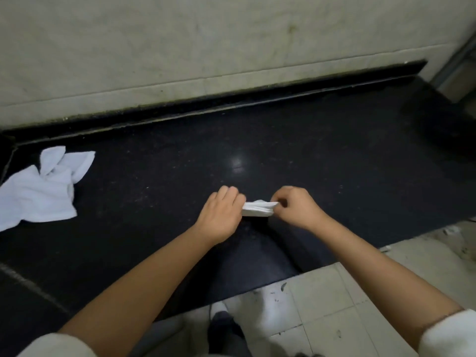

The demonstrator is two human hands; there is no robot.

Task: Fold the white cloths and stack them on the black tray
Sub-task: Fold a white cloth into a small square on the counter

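Both hands pinch one small folded white cloth (258, 208) near the front edge of the black stone bench (309, 163): left hand (221, 215) on its left end, right hand (296, 207) on its right. A crumpled white cloth (38, 191) lies at the left edge.

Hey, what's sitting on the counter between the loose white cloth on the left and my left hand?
Nothing: in the head view only bare black counter lies between the loose cloth and the left hand.
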